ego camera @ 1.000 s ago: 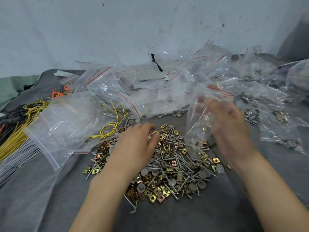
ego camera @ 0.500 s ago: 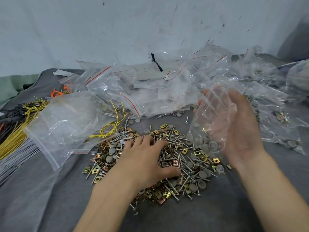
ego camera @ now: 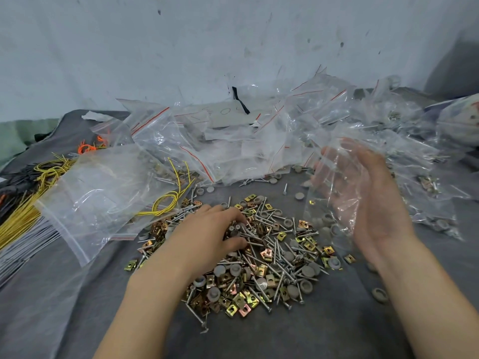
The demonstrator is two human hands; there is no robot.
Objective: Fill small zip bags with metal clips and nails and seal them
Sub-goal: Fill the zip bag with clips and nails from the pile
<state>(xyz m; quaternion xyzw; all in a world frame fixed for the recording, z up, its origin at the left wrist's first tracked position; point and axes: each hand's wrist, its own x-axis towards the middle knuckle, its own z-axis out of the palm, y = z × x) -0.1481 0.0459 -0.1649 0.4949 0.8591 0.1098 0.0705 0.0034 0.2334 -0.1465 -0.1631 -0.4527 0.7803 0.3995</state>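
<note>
**Zip bag loose on the right palm, left hand in the nails: what I'd watch for**

Zip bag (ego camera: 334, 193) is my main worry here. It's thin clear film, crumpled, lying against the palm of my right hand (ego camera: 373, 203), which is spread with near-straight fingers (I can see the hand right through the plastic). I can't make out any pinch on it, and I can't tell where its mouth is or whether it's open. So risk one: it slides off the palm or folds over just as a load arrives, and everything spills onto the grey cloth (ego camera: 337, 327) under the hands.

My left hand (ego camera: 207, 234) is palm-down on the pile (ego camera: 261, 265) between the two hands, thumb and fingertips curled round a small clump of nails (ego camera: 248, 235). That pile is a proper tangle: silver nails, brass-coloured clips (ego camera: 232, 310) and grey caps (ego camera: 220, 269) all mixed together.

Risk two: caps come along in the grab, since a couple sit right at the fingertips.

Risk three: nail points poke through the film, or a long shank lies across the zip and it won't seal.

A few grey caps and one gold clip show at the bag's lower end, below the right palm. Whether they're in the bag or behind it, I can't say. Beyond both hands sits a heap of other bags (ego camera: 233, 141), so a dropped one would be easy to lose in there.
</note>
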